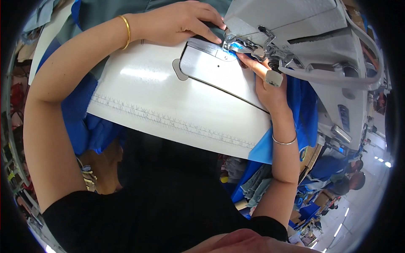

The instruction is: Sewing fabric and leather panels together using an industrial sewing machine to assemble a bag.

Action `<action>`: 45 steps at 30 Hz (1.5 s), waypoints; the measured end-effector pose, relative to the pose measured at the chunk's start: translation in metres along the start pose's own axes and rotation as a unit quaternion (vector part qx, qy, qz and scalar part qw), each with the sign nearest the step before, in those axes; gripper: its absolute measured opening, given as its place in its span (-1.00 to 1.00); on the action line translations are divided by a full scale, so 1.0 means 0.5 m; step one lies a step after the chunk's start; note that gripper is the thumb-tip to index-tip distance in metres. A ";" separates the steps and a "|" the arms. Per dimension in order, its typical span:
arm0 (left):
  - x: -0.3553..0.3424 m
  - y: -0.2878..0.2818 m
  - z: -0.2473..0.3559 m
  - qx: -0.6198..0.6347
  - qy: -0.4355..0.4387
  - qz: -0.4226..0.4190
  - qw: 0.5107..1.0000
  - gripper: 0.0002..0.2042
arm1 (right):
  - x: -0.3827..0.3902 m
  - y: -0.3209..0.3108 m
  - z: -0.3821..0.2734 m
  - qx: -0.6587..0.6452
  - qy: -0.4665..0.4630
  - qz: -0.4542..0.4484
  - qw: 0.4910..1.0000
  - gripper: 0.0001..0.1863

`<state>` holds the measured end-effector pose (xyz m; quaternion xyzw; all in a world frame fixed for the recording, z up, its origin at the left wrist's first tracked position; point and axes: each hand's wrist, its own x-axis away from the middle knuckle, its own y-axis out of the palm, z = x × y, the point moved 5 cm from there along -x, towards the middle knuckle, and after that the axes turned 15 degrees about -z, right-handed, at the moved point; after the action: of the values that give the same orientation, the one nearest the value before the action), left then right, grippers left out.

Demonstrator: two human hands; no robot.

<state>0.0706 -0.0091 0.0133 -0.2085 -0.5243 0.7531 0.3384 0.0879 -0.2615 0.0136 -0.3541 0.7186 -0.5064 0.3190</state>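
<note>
My left hand (pixel 175 22) lies over dark grey-green fabric (pixel 103 16), its fingers stretched toward the presser foot (pixel 236 45) of a white sewing machine (pixel 287 19). From the other side, my right hand (pixel 270 95) reaches in under the machine head. One of its fingers points straight at the foot; the others are largely hidden by machine parts. Blue fabric (pixel 304 107) hangs beside and behind my right wrist. More blue cloth (pixel 80 101) drapes below my left forearm. A bluish light shines at the needle area, where the cloth edge is hard to make out.
The white machine table (pixel 139 95) carries a printed ruler scale (pixel 168 122) along its near edge. A metal cover plate (pixel 215 65) is set into it. A lever with a pale pad (pixel 274 78) juts out above my right hand. Other people (pixel 346 183) sit farther off at right.
</note>
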 end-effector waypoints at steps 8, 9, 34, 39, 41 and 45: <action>-0.023 -0.008 -0.018 0.003 -0.053 -0.087 0.995 -0.54 | 0.005 0.012 0.028 0.014 0.036 -0.022 0.999 -0.81; -0.021 -0.006 -0.016 0.001 -0.053 -0.085 0.995 -0.54 | 0.004 0.013 0.029 0.024 0.049 -0.043 0.998 -0.77; 0.037 0.035 0.087 -0.038 -0.010 0.022 0.999 -0.53 | 0.020 -0.047 -0.137 0.225 0.156 0.061 0.960 -0.67; 0.077 0.064 0.149 -0.050 -0.022 0.027 0.998 -0.49 | 0.103 0.002 -0.157 0.154 0.114 0.017 0.981 -0.53; 0.083 0.064 0.153 -0.040 -0.027 0.018 0.999 -0.50 | 0.116 0.002 -0.164 0.155 0.107 0.025 0.982 -0.53; 0.054 0.012 0.128 -0.059 -0.031 0.013 0.998 -0.54 | 0.095 -0.031 -0.128 0.196 0.100 0.056 0.974 -0.57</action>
<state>0.0072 -0.0323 0.0320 -0.2116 -0.5754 0.7310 0.2996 0.0124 -0.2727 0.0416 -0.1916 0.6526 -0.6515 0.3362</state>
